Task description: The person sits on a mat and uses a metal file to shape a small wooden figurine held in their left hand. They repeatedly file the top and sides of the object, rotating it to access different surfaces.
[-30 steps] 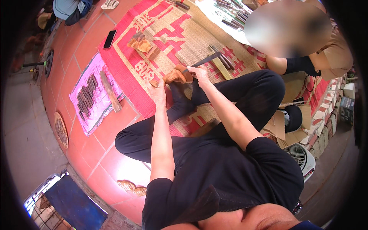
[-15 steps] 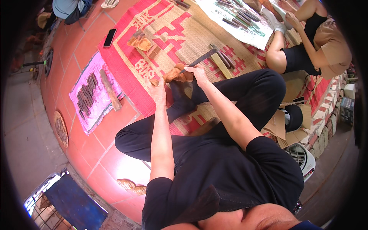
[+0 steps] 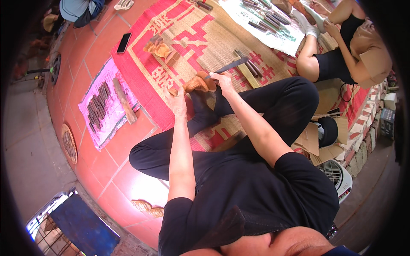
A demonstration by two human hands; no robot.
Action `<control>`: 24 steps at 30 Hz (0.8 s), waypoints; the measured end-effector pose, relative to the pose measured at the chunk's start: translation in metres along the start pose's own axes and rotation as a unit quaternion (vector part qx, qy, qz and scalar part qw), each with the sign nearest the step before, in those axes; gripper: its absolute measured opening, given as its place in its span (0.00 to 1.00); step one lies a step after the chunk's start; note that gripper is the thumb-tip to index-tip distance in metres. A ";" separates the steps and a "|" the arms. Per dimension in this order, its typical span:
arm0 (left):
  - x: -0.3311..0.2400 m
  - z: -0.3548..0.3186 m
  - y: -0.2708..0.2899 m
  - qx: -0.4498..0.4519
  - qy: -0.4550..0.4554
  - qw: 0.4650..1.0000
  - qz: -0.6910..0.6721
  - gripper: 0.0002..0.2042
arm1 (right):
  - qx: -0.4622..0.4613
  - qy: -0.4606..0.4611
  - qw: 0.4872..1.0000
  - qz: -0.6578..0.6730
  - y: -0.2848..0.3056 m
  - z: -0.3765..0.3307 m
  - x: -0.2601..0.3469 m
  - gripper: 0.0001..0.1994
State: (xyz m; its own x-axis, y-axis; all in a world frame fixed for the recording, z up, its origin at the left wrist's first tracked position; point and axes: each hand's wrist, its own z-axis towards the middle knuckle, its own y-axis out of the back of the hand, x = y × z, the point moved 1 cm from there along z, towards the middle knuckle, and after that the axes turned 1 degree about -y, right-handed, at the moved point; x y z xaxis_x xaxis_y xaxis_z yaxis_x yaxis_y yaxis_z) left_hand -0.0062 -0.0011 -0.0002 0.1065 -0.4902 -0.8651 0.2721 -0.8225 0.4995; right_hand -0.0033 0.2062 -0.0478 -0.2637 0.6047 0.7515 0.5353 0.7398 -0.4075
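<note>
Head view: the person sits cross-legged on the floor, forearms reaching forward over dark trousers. The left hand (image 3: 178, 101) curls around the near side of a wood block (image 3: 198, 82) and steadies it against the feet; the right hand (image 3: 222, 78) closes around a chisel (image 3: 230, 65) whose dark blade points away to the right, its near end resting on the block. The block sits on the woven mat (image 3: 200, 38) just ahead of the feet, between the two hands. It already looks rounded and shaped rather than square, so the rough cutting seems well along, though the carving is too small here to tell how fine the detail is; judging by the chisel on the wood, more cutting is left. To the left, a pink cloth (image 3: 109, 106) on the tiled floor carries a row of dark chisels and a mallet (image 3: 124, 100). Farther out on the mat lie another carved piece (image 3: 157, 47) and a phone (image 3: 124, 42). At the far right a second person (image 3: 341, 47) sits beside a white sheet (image 3: 260, 21) spread with more tools.
</note>
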 end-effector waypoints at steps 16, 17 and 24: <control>-0.010 -0.002 -0.001 0.024 0.008 0.999 -0.019 0.34 | 0.001 0.004 0.998 -0.059 -0.003 0.009 -0.003 0.16; -0.013 -0.001 -0.001 0.021 0.003 1.000 -0.008 0.35 | -0.017 -0.002 0.999 -0.041 -0.001 0.011 -0.004 0.15; -0.002 -0.002 0.001 0.027 0.010 1.000 -0.004 0.35 | 0.050 0.029 0.998 -0.026 -0.014 -0.002 0.003 0.13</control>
State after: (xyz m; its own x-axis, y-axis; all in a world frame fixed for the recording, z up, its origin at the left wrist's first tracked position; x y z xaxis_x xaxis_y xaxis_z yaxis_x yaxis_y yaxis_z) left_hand -0.0042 -0.0009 0.0020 0.1238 -0.4785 -0.8693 0.2210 -0.8408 0.4942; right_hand -0.0105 0.1973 -0.0386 -0.2408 0.5480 0.8011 0.4387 0.7977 -0.4138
